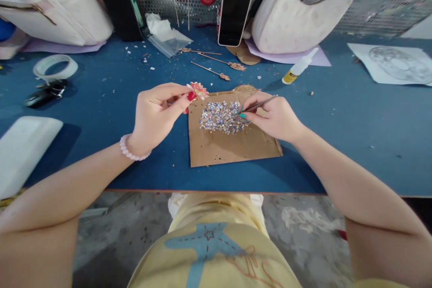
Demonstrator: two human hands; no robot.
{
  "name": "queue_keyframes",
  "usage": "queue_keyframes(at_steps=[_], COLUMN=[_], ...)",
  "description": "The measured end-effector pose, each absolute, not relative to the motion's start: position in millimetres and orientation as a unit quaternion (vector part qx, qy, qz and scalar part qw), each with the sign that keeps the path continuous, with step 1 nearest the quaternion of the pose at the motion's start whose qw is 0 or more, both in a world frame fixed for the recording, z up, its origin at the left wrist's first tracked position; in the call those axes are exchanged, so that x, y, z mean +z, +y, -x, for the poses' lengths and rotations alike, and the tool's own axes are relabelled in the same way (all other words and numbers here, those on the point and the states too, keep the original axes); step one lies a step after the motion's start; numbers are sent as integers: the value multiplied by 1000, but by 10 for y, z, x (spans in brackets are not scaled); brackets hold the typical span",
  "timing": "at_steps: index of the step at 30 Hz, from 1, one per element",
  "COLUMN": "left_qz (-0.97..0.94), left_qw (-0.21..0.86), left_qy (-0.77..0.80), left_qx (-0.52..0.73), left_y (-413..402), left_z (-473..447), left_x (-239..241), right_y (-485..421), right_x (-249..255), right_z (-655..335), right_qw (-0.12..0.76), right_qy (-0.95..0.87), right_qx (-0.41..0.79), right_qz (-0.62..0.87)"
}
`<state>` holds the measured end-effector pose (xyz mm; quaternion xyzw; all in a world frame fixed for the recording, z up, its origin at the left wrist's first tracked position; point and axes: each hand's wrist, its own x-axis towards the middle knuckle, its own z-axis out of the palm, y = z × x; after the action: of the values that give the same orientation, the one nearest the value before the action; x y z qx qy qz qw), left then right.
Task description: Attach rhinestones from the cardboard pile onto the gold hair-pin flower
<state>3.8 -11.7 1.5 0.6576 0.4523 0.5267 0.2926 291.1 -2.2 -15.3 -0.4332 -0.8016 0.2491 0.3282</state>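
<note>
Pinched between the thumb and fingers of my left hand [158, 110] is a pink, flower-shaped ornament [199, 91], held just over the upper left corner of a cardboard piece [232, 150]. My right hand [275, 117] is closed on slim metal tweezers [259, 104], their tips pointing down-left into a pile of small rhinestones [219, 119]. The rhinestones, silver, blue and clear, lie spread across the cardboard. Whether the tweezer tips grip a stone is too small to tell.
Several hairpin-like metal sticks [216, 72] lie beyond the cardboard. A glue bottle [299, 68] is at right, near a white bag [297, 13] and a propped phone [237, 9]. At left are a tape roll [56, 68], a black tool [45, 93] and a white block [29, 150].
</note>
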Motion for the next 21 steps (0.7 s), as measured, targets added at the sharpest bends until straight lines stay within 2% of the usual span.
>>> queue_keyframes(at_steps=[15,21], left_qz=[-674,-685], left_qw=[281,331], left_qy=[460,442], left_qx=[505,476], left_y=[-164,-152], left_z=[-30,-17], left_x=[42,22], right_y=[-36,-29], right_x=[-103,-87], right_z=[-2955,-2977], right_qw=[264,214], right_qy=[-823,-860], right_qx=[265,260], right_qz=[427,383])
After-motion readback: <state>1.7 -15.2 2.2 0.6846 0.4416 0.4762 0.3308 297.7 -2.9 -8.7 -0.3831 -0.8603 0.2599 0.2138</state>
